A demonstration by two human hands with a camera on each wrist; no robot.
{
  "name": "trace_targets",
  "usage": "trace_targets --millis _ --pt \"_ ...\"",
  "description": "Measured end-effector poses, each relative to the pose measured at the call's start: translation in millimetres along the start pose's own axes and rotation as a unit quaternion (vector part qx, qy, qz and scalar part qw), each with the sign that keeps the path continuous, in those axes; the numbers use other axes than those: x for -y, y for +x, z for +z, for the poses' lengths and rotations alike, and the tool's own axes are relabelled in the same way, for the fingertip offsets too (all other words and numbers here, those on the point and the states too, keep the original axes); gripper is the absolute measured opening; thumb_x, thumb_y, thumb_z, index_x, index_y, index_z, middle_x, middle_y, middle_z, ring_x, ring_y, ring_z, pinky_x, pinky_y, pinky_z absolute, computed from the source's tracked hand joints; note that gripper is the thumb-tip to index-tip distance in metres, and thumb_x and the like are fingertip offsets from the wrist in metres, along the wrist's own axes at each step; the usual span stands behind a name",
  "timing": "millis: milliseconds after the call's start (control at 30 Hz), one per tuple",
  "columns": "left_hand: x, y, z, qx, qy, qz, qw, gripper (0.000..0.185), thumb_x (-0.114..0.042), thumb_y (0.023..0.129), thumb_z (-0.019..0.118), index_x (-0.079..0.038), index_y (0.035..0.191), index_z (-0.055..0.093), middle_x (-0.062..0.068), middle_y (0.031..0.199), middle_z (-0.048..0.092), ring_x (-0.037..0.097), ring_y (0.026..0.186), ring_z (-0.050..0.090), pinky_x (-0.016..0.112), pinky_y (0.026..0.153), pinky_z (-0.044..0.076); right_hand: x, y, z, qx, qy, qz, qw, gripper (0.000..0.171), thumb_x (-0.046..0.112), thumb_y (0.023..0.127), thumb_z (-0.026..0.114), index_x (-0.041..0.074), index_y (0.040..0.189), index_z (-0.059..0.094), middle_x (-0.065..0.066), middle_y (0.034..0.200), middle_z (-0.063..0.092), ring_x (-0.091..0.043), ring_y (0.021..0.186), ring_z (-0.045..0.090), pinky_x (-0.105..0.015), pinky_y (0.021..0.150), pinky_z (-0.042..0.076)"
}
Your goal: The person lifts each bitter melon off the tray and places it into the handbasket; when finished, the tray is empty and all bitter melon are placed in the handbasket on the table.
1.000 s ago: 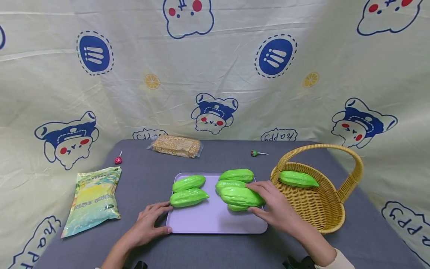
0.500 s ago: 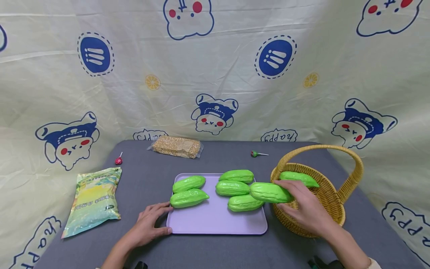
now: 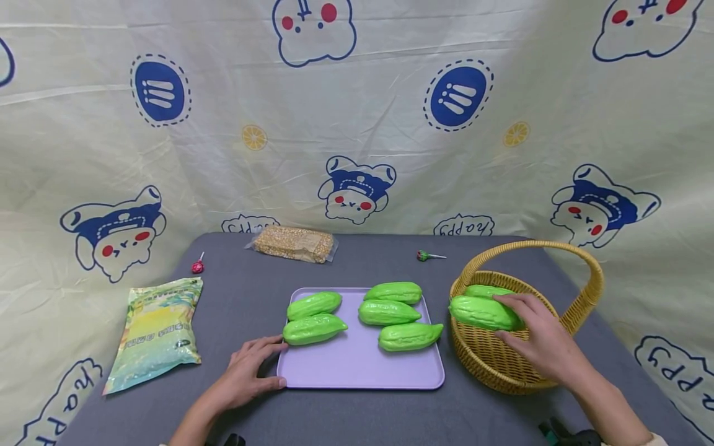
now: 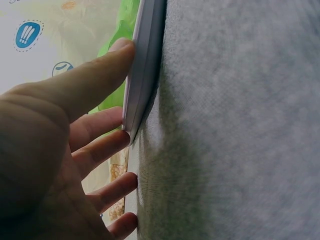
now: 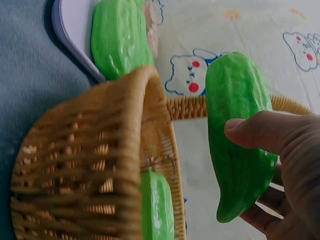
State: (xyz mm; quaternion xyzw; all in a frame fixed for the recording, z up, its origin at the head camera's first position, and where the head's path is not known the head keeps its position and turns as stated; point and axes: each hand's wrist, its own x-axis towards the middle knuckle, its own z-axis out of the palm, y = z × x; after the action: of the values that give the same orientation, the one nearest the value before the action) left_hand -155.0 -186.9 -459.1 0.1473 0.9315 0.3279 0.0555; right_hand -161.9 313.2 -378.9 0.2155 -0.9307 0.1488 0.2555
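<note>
My right hand (image 3: 541, 337) grips a ridged green bitter melon (image 3: 482, 313) between thumb and fingers, over the opening of the wicker basket (image 3: 496, 375). The right wrist view shows this held bitter melon (image 5: 235, 135) above the basket rim, its pointed end toward my palm side. Inside the basket lies another bitter melon (image 5: 157, 210), partly hidden in the head view. My left hand (image 3: 245, 371) rests at the left edge of the lilac tray (image 3: 346, 371), thumb and fingers spread and touching the rim. On that tray lie two bitter melons (image 3: 315, 328) at left and three bitter melons (image 3: 409, 337) at right.
A yellow-green snack bag (image 3: 158, 334) lies at the left, with a red lollipop (image 3: 198, 266) behind it. Farther back are a clear packet of grains (image 3: 292, 243) and a green lollipop (image 3: 424, 255). The basket's tall handle (image 3: 586, 272) arches over its opening.
My right hand has lifted one bitter melon off the tray's right-hand group and carried it rightward to over the basket. My left hand has stayed at the tray edge.
</note>
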Motion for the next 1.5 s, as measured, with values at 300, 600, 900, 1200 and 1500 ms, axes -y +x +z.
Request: trace_targets --millis 300,600,900,1200,1500 --pt "0.0 0.1 -0.1 0.001 -0.003 0.001 1.0 0.06 -0.042 0.076 0.075 -0.018 0.127 0.057 0.007 0.143 0.047 0.035 0.131 0.036 0.062 0.096 0.025 -19 -1 -4 0.039 -0.005 0.031 0.999 0.06 0.008 0.068 0.081 0.005 0.123 0.056 -0.012 0.112 0.056 -0.025 0.098 0.052 -0.033 0.073 0.042" --pt "0.6 0.1 1.6 -0.005 -0.003 -0.005 1.0 0.059 -0.04 0.075 0.076 -0.017 0.126 0.058 0.006 0.142 0.048 0.034 0.13 0.037 0.06 0.096 0.026 -34 6 -6 0.088 0.001 0.061 0.994 0.057 0.011 0.074 0.078 0.001 0.124 0.054 -0.023 0.115 0.057 -0.038 0.101 0.052 -0.051 0.075 0.043" --pt "1.3 0.0 1.2 -0.002 -0.002 -0.006 1.0 0.059 -0.04 0.075 0.076 -0.017 0.127 0.057 0.006 0.142 0.047 0.033 0.13 0.037 0.059 0.096 0.026 -39 19 -9 0.142 -0.011 0.086 0.986 0.057 0.017 0.08 0.074 0.001 0.129 0.051 -0.027 0.121 0.056 -0.043 0.107 0.05 -0.056 0.079 0.042" --pt "1.7 1.0 1.8 0.008 -0.004 -0.01 0.9999 0.059 -0.042 0.076 0.074 -0.018 0.128 0.057 0.005 0.143 0.046 0.032 0.13 0.037 0.057 0.095 0.027 -48 33 -2 0.197 -0.003 0.095 0.976 0.055 0.021 0.08 0.074 0.001 0.127 0.054 -0.024 0.121 0.058 -0.04 0.106 0.053 -0.053 0.08 0.043" --pt "1.5 -0.2 1.7 -0.005 0.006 0.005 1.0 0.059 -0.042 0.075 0.075 -0.017 0.126 0.058 0.005 0.142 0.048 0.033 0.129 0.038 0.057 0.095 0.028 -59 36 8 0.226 0.011 0.097 0.969 0.055 0.023 0.079 0.074 0.001 0.126 0.054 -0.026 0.125 0.055 -0.043 0.11 0.051 -0.057 0.083 0.041"
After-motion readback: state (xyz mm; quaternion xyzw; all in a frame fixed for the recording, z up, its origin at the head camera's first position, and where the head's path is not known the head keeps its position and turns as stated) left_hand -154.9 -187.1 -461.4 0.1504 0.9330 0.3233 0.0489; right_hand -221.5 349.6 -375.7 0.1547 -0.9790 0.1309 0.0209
